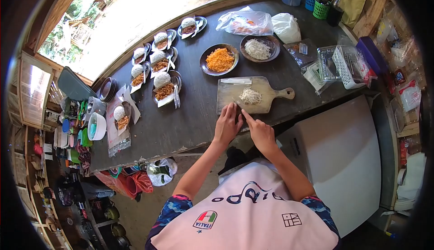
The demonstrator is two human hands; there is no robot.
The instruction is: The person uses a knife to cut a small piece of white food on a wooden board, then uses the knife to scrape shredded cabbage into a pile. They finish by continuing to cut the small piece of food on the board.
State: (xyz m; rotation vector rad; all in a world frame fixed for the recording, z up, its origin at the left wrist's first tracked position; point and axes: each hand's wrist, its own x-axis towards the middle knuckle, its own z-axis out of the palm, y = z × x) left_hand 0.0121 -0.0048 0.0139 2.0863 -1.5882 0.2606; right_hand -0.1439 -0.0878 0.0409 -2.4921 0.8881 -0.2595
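A wooden cutting board with a handle lies near the front edge of the dark table. My left hand rests at the board's lower edge, its fingers bent together and pressed down; what lies under the fingertips is hidden. Beside it, my right hand is closed with the index finger stretched forward along a thin knife, mostly covered by the hands. A small heap of pale shreds sits just past the blade. Flat white pieces lie along the board's far side.
Beyond the board stand a plate of orange shreds and a plate of white shreds. Several plates of rice with a brown dish fill the left. Plastic bags, a white basket and a white appliance are around.
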